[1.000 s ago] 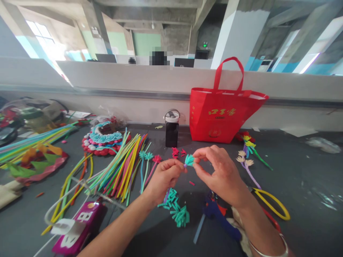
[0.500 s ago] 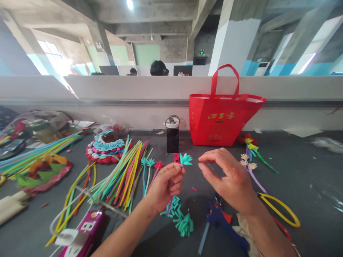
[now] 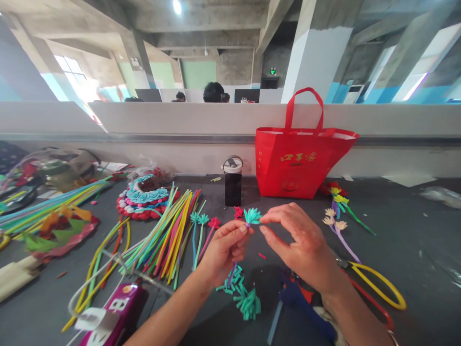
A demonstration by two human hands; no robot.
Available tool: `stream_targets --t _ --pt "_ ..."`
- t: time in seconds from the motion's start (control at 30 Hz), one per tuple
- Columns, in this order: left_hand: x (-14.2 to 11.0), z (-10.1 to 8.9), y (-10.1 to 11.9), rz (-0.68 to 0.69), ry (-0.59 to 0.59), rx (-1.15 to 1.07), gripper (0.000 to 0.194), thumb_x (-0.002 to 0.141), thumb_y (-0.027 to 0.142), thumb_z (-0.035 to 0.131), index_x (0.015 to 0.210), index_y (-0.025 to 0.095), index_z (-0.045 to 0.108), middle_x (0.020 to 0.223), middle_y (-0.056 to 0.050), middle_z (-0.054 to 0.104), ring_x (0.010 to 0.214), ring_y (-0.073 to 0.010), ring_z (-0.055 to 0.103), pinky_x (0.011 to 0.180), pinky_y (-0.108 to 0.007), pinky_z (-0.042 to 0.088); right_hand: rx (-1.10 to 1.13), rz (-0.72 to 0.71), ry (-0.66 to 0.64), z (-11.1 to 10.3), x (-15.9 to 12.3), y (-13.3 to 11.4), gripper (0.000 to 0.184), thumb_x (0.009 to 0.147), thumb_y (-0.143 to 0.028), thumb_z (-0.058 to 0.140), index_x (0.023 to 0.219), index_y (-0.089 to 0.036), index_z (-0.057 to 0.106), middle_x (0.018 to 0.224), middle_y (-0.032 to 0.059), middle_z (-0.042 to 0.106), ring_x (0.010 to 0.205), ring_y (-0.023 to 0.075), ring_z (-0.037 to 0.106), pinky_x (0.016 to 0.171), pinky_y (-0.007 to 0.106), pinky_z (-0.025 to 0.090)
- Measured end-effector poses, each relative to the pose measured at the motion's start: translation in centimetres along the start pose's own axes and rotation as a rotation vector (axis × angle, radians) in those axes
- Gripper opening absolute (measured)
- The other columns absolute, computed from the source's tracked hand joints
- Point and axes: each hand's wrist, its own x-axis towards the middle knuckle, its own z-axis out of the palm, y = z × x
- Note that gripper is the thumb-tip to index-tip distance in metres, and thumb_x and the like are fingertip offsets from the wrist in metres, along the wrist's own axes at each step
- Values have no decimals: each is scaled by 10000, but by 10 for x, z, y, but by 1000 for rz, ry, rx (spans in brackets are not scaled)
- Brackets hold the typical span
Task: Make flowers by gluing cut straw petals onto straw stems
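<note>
My left hand pinches a teal flower just under its petals, between thumb and forefinger. A purple stem runs down below that fist. Close on the right, my right hand has its thumb and forefinger slightly apart, the fingertips at the petals' edge; whether they touch is hard to tell. Beneath the hands lie short cut teal pieces. A dark blue glue gun with a clear stick lies partly under my right forearm. Beside it is a cutting tool with yellow and red handles.
Fuzzy coloured stems and finished flowers lie to the left. A purple power strip with a white plug sits in front. At the back stand a bottle, a black phone and a red bag. More flowers lie right.
My right hand has moved left and slightly down, bringing its fingertips up to the teal petals. My left hand keeps its pinch on the flower. The view has shifted slightly.
</note>
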Motion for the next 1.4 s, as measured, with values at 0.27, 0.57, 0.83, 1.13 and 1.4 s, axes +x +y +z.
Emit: stream_targets --t 0.27,0.57,0.83,1.13,1.4 --pt "-1 0 -2 42 26 37 133 786 279 731 794 150 702 549 75 285 453 -29 190 423 -193 115 9 16 21 -2 -1 2 95 870 -116 608 928 -191 600 880 42 640 886 195 581 820 354 468" --pt "-3 2 -4 51 10 6 116 782 275 737 791 165 702 550 75 302 454 -31 189 424 -198 117 -132 -37 41 4 0 0 76 828 -136 649 888 -178 627 863 54 628 865 203 577 808 375 471" --pt "-4 4 -3 39 -19 21 115 801 278 720 802 165 703 543 74 302 456 -35 188 425 -200 120 -183 -44 63 4 1 -1 82 812 -118 638 843 -194 634 839 41 626 826 204 572 775 387 453" --pt "-4 4 -5 34 1 57 127 801 282 720 799 156 707 535 79 282 454 -32 186 422 -192 117 -98 16 127 3 0 -2 89 817 -110 613 842 -192 587 851 40 619 841 206 572 776 390 449" --pt "-3 5 -4 26 5 44 146 809 273 706 791 130 684 537 78 293 445 -23 197 416 -182 130 23 161 270 -12 -3 -1 49 860 -172 607 860 -221 602 877 14 622 853 178 595 791 341 465"
